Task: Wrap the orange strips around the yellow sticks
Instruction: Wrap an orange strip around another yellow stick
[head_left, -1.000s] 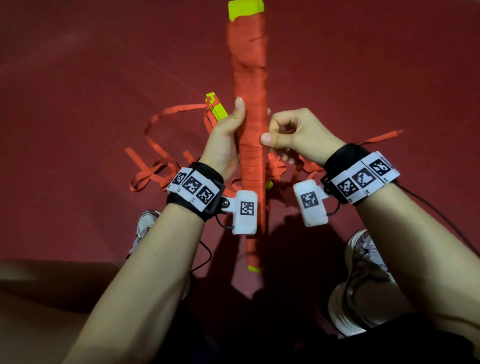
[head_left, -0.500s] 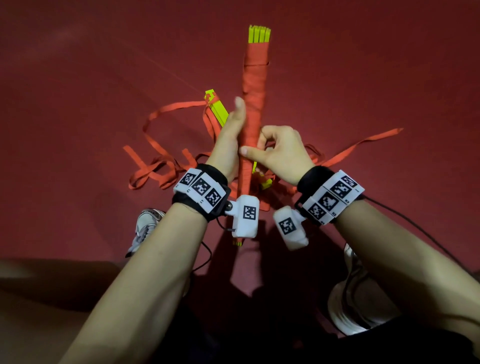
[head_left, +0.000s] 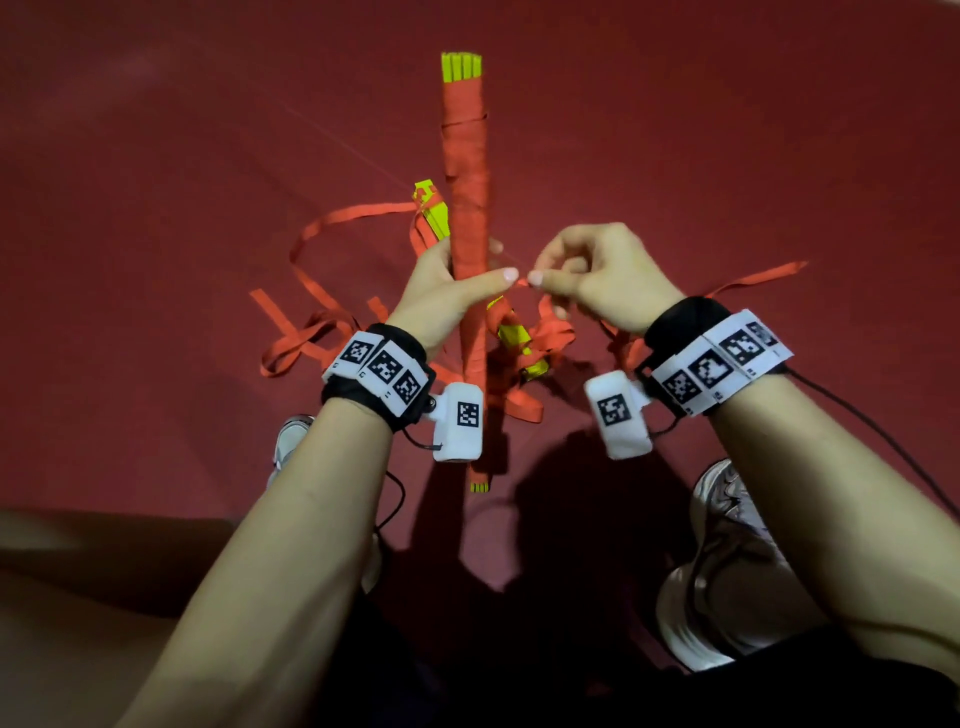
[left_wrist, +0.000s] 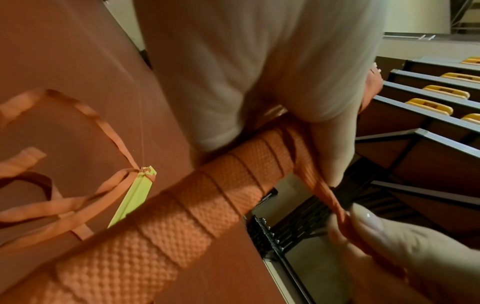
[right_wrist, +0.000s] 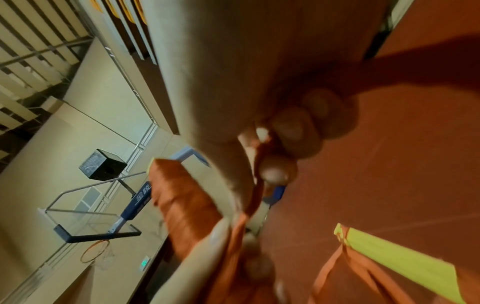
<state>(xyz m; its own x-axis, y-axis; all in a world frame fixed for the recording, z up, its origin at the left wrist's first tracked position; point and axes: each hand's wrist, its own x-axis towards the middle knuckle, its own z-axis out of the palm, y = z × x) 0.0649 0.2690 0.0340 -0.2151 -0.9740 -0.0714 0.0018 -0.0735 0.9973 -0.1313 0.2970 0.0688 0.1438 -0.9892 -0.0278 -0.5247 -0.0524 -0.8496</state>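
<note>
Dark red matte floor (head_left: 156, 208): work surface.
Long yellow stick bundle wound in textured orange strip (head_left: 467, 208): at 12 o'clock, held upright for winding.
Loose flat orange strips (head_left: 311, 332): heaped at 9 o'clock, in reach.
Left hand (head_left: 447, 296): fingers curled round the bundle, steadying it.
Right hand (head_left: 597, 275): at 3 o'clock, pinching the strip's free end, apparently for tension.

A bundle of yellow sticks (head_left: 467, 208) stands nearly upright, wound almost end to end in textured orange strip, yellow tips bare at top and bottom. Its loose strip end (head_left: 521, 282) leads off sideways. On the red floor lie more yellow sticks (head_left: 434, 210) tangled in loose orange strips (head_left: 332, 218).
</note>
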